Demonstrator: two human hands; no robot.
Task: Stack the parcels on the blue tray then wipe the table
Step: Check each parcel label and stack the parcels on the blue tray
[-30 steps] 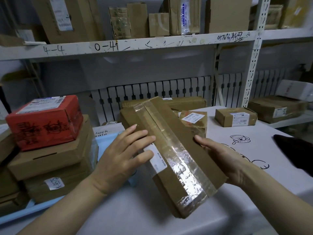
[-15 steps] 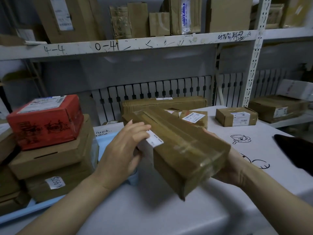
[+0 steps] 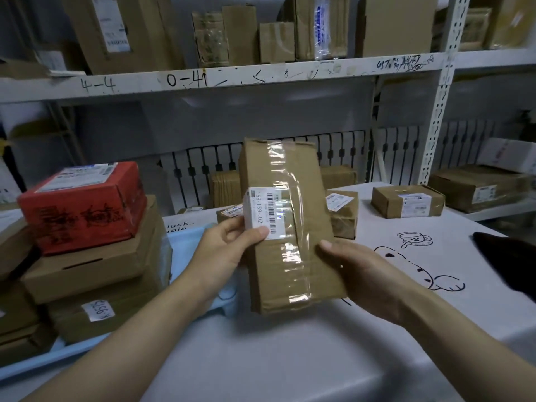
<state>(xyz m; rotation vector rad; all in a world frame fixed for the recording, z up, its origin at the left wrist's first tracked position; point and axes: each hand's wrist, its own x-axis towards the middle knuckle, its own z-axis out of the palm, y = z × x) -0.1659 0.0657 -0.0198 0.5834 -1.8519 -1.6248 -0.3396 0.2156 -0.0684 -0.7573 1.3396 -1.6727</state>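
Note:
I hold a long brown taped parcel (image 3: 290, 227) upright above the table, its white barcode label facing me. My left hand (image 3: 223, 250) grips its left edge with the thumb on the label. My right hand (image 3: 359, 274) grips its lower right side. The blue tray (image 3: 191, 236) lies at the left and carries a stack of brown boxes (image 3: 92, 271) topped by a red box (image 3: 84, 204). More parcels stay on the white table (image 3: 290, 358): a small brown box (image 3: 406, 201), a taped one (image 3: 342, 216) behind the held parcel, and a long box (image 3: 338, 177) at the back.
A dark cloth (image 3: 507, 262) lies at the table's right edge. A white shelf (image 3: 232, 79) full of cardboard boxes runs overhead, with a metal upright (image 3: 438, 117) at the right. Further boxes (image 3: 478, 187) sit on a lower shelf at the far right.
Both hands have turned the long parcel from lying tilted to standing upright with the label toward me, and lifted it slightly. The other parcels stayed put.

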